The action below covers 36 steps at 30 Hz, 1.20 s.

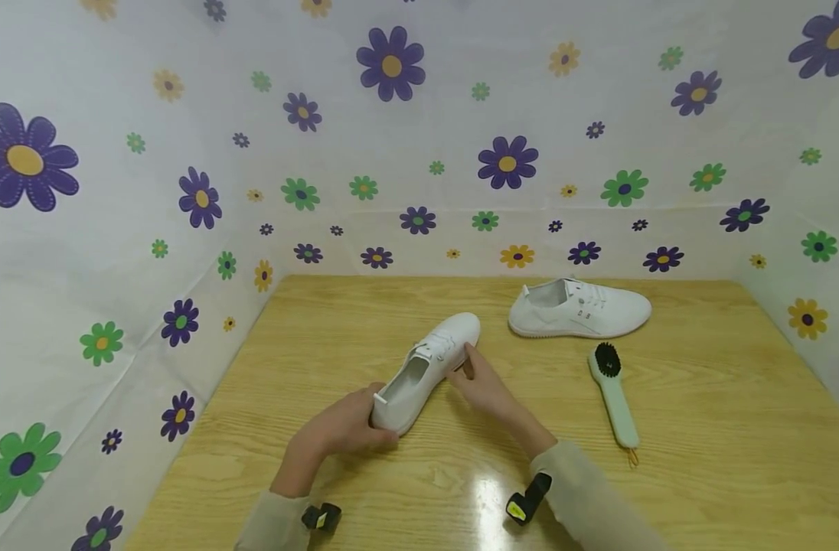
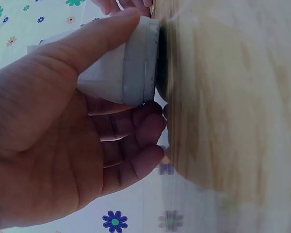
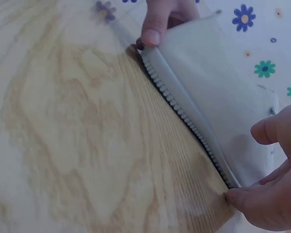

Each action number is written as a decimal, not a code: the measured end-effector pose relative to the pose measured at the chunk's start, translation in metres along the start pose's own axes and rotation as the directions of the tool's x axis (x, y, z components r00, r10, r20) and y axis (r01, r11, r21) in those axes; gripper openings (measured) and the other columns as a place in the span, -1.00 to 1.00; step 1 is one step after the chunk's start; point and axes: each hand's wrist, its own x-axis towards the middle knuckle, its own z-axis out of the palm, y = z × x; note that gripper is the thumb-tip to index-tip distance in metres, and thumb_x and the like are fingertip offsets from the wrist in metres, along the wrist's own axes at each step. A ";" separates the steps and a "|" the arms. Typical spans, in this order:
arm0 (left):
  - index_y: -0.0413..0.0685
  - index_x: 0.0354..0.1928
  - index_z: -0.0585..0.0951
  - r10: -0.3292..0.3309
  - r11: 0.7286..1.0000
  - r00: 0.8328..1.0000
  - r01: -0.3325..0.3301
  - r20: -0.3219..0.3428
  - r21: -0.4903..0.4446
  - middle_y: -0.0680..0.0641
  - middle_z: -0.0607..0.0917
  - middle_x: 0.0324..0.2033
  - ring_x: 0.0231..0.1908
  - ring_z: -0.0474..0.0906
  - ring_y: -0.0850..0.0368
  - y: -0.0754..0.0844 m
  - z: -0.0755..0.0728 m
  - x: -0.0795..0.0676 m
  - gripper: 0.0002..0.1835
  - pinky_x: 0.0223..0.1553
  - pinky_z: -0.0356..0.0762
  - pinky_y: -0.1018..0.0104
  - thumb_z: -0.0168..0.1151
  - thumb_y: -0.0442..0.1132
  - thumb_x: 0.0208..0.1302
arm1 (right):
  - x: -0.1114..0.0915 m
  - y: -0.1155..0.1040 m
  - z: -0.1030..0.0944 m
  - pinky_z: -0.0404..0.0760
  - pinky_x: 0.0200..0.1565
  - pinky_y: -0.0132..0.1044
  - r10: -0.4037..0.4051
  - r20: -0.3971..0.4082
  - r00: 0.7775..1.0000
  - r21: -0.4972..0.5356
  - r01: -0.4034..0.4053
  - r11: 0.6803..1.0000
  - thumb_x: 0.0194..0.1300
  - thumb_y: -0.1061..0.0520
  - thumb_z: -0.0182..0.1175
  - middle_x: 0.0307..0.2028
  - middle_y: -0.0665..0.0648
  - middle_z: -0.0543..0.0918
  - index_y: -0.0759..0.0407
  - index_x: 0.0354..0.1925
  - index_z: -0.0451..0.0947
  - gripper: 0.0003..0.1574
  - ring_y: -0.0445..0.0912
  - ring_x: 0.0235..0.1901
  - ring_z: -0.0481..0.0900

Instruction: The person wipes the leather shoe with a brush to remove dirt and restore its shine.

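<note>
A white lace-up shoe [image 1: 419,375] lies on the wooden table, its toe pointing away and to the right. Around its heel, my left hand [image 1: 347,421] has the thumb on one side and curled fingers on the other, as the left wrist view shows at the heel [image 2: 140,63]. My right hand [image 1: 484,390] holds the shoe's right side near the toe. In the right wrist view, fingers of the right hand [image 3: 276,179] touch the shoe's side [image 3: 203,73] and its ridged sole edge.
A second white shoe [image 1: 585,310] stands at the back right, toe to the right. In front of it lies a pale green brush [image 1: 615,402] with black bristles facing up and an orange loop. Flower-patterned white sheeting [image 1: 447,138] surrounds the table [image 1: 309,321] at the back and sides.
</note>
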 end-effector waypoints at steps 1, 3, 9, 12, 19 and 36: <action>-0.17 0.12 0.39 -0.001 1.000 1.000 0.001 0.005 -0.004 0.02 0.58 -0.23 -0.25 0.48 0.18 0.000 0.000 0.000 -0.31 -0.19 0.45 0.21 0.46 -0.04 -0.01 | -0.001 0.000 0.002 0.04 0.34 -0.01 -0.002 0.014 1.000 0.014 0.002 1.000 0.39 0.21 0.01 0.42 0.39 -0.10 0.44 0.43 -0.30 -0.10 0.17 0.39 -0.03; -0.17 0.14 0.38 -0.001 1.000 1.000 0.002 0.015 -0.008 0.02 0.59 -0.23 -0.25 0.48 0.19 -0.001 0.000 0.001 -0.29 -0.18 0.44 0.21 0.46 -0.03 -0.01 | -0.003 -0.002 0.007 0.05 0.34 -0.02 -0.004 0.036 0.999 0.021 0.004 1.000 0.35 0.26 -0.01 0.42 0.41 -0.12 0.45 0.42 -0.31 -0.09 0.18 0.39 -0.03; -0.20 0.17 0.33 -0.004 1.000 1.000 0.004 0.022 0.001 0.00 0.60 -0.20 -0.23 0.50 0.19 0.000 0.001 0.003 -0.24 -0.17 0.46 0.20 0.44 0.01 0.01 | -0.008 -0.005 0.019 0.09 0.32 -0.02 0.001 0.096 0.995 0.047 -0.006 0.999 0.27 0.30 0.02 0.42 0.42 -0.11 0.42 0.43 -0.34 -0.02 0.20 0.38 0.01; -0.22 0.19 0.32 -0.007 1.000 1.000 0.007 0.021 -0.005 -0.03 0.61 -0.17 -0.22 0.51 0.18 0.000 0.002 0.002 -0.22 -0.16 0.47 0.19 0.43 0.02 0.03 | -0.011 -0.007 0.024 0.08 0.32 -0.02 -0.020 0.142 0.990 0.092 0.007 0.996 0.28 0.31 0.03 0.43 0.40 -0.16 0.39 0.43 -0.40 0.01 0.20 0.39 -0.04; -0.24 0.21 0.30 -0.022 0.999 1.000 0.023 0.019 -0.033 -0.06 0.60 -0.15 -0.21 0.51 0.16 0.001 0.003 0.001 -0.21 -0.17 0.48 0.17 0.42 0.00 0.05 | -0.014 -0.013 0.031 0.06 0.32 0.02 -0.081 0.205 0.975 0.170 0.046 0.984 0.30 0.30 0.09 0.45 0.32 -0.20 0.31 0.45 -0.44 0.07 0.14 0.40 -0.07; -0.28 0.21 0.31 -0.054 0.997 0.998 0.054 0.020 -0.048 -0.08 0.61 -0.18 -0.25 0.52 0.16 -0.006 0.000 0.005 -0.20 -0.22 0.49 0.19 0.42 0.01 0.04 | -0.025 -0.027 0.052 0.14 0.30 0.00 -0.011 0.268 0.963 0.203 -0.045 0.978 0.35 0.27 0.03 0.46 0.25 -0.25 0.27 0.45 -0.43 0.01 0.12 0.40 -0.04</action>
